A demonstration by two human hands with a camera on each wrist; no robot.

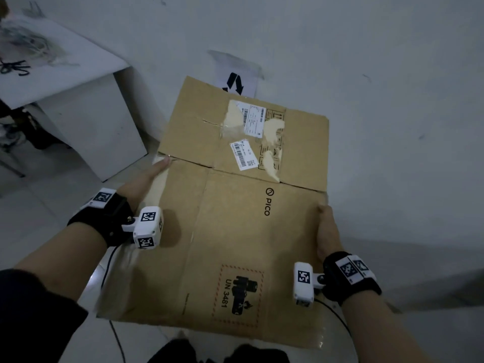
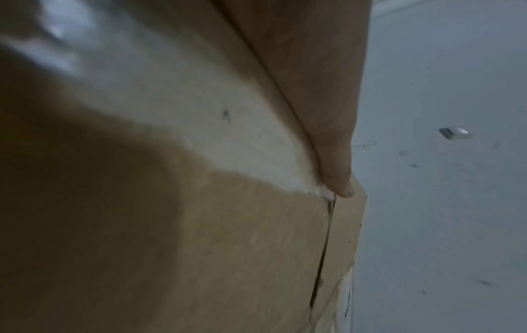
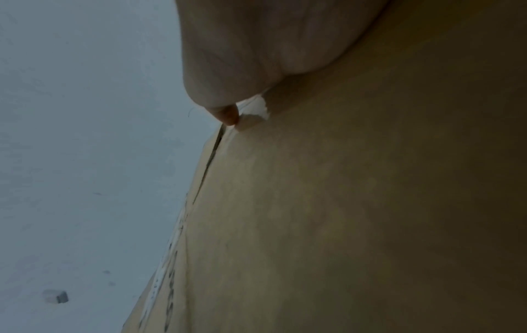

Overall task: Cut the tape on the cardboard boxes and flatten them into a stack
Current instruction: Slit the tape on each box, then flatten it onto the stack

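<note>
A flattened brown cardboard box (image 1: 235, 231) with "PICO" and "UN 3481" print, two white shipping labels (image 1: 242, 154) and torn pale patches is held up in front of me. My left hand (image 1: 141, 184) grips its left edge, thumb lying straight along the top and fingers hidden underneath. My right hand (image 1: 328, 231) grips the right edge, its fingers wrapped out of sight below. The left wrist view shows the thumb (image 2: 328, 112) pressed on the cardboard (image 2: 228, 247) at a flap slit. The right wrist view shows the hand (image 3: 256, 45) on the cardboard (image 3: 342, 202).
A white table (image 1: 78, 113) with dark scribbles stands at the left against the wall. A white sheet with a black recycling mark (image 1: 235, 79) hangs on the wall behind the box. A black cable (image 1: 115, 334) trails over the pale floor below my left arm.
</note>
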